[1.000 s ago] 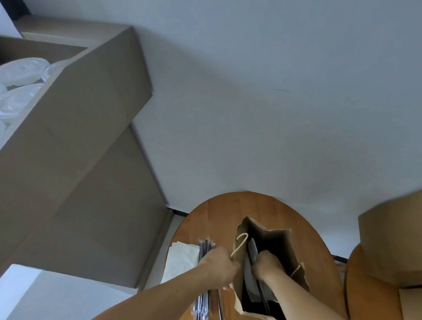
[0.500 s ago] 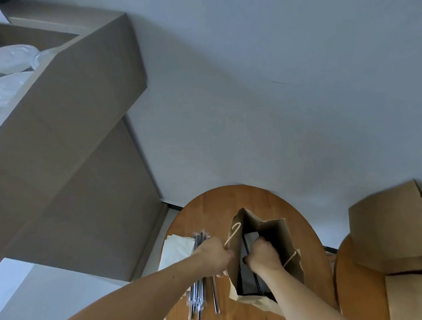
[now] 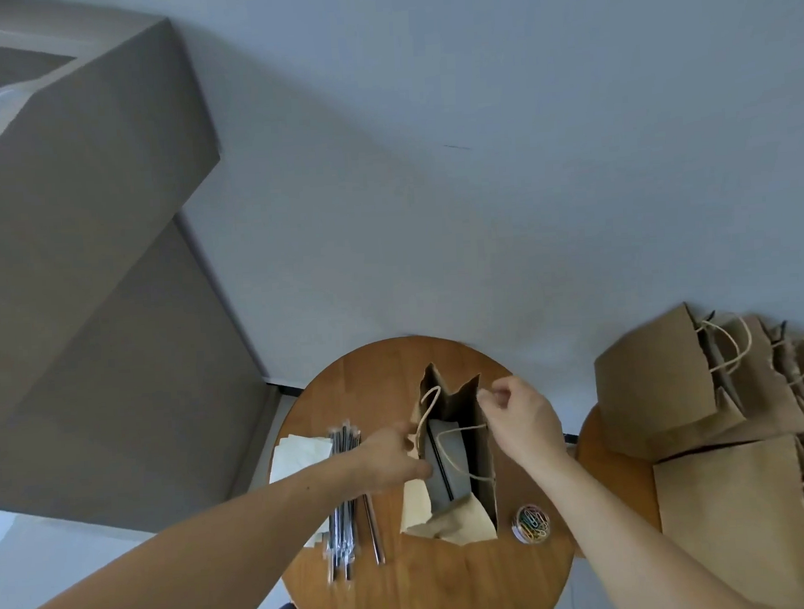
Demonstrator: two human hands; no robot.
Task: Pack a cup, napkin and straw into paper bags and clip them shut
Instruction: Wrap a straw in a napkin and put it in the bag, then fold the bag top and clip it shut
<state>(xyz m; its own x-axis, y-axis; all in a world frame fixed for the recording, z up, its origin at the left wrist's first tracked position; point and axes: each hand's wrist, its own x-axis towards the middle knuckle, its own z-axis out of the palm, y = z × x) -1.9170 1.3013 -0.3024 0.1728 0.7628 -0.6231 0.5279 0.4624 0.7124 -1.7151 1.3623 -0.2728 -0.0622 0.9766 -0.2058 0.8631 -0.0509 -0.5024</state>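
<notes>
Left hand (image 3: 392, 458) grips, right hand (image 3: 522, 414) pinches rims of upright brown paper bag (image 3: 458, 396), mouth open.

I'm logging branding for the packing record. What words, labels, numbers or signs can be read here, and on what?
None can be read. The open paper bag, the stacked bags on the right, the napkins, the straws and the tub of paper clips show no print.
</notes>
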